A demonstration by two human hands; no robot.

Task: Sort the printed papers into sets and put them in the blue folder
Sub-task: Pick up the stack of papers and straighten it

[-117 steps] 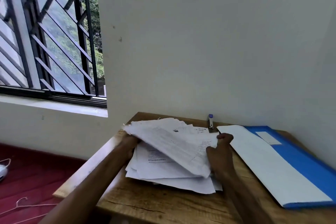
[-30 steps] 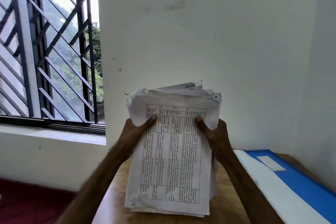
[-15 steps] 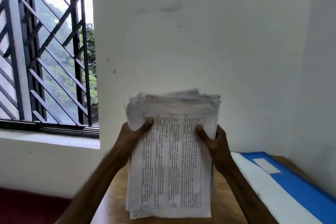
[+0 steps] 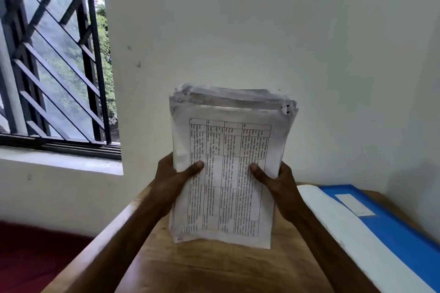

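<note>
- The papers (image 4: 228,173) stand upright as one stack above the table (image 4: 214,269); whether the lower edge touches the wood cannot be told.
- The left hand (image 4: 175,179) grasps the stack's left edge, thumb on the front sheet; its fingers are hidden behind.
- The right hand (image 4: 277,184) grasps the right edge the same way.
- The front sheet shows a printed table, too blurred to read.
- The folder (image 4: 390,228) lies open at right, cut off by the frame.

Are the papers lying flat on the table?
No, the left hand and the right hand hold the papers upright over the table.
</note>
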